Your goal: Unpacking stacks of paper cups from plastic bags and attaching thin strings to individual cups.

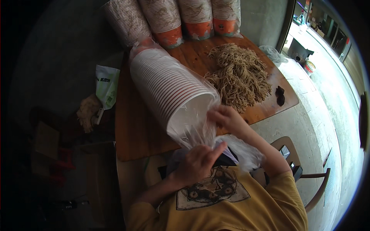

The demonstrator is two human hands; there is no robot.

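A long stack of white paper tubs [169, 82] with red-lined rims lies on its side on the wooden table [133, 131]. Its wide open end points toward me. A clear plastic bag [204, 133] sheathes the stack, and its loose mouth is bunched at the near end. My left hand [198, 159] is closed on the gathered plastic just below the tub rims. To the right of the open end, my right hand [227, 119] pinches the bag's film with curled fingers. A crumpled tail of the plastic hangs past my hands toward my lap.
Several upright bagged tub stacks [196, 23] line the table's far edge. A heap of tan strings [241, 75] and a small dark object [280, 95] lie on the right. Beyond the left edge is a green-and-white packet [108, 84]. A chair [318, 192] stands at lower right.
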